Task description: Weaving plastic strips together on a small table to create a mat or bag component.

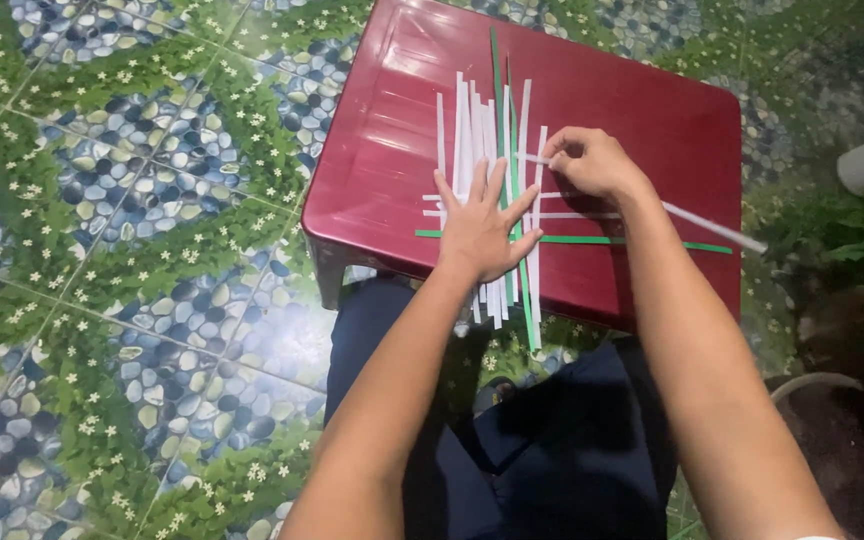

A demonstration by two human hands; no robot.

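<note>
Covering most of the view is a floor [132,250] printed with pebbles and flowers, and on it stands a dark red tabletop [372,150] carrying upright white and green paper strips [482,130] crossed by a few horizontal ones. Left hand [480,228] lies flat, fingers spread wide, gripping nothing, only pressing the strips down; right hand [587,160] is closed in a pinch on a white strip [712,228] running off to the right. Judging by this, keeping the palm firm while sliding that strip squarely across would keep the lattice from skewing
</note>
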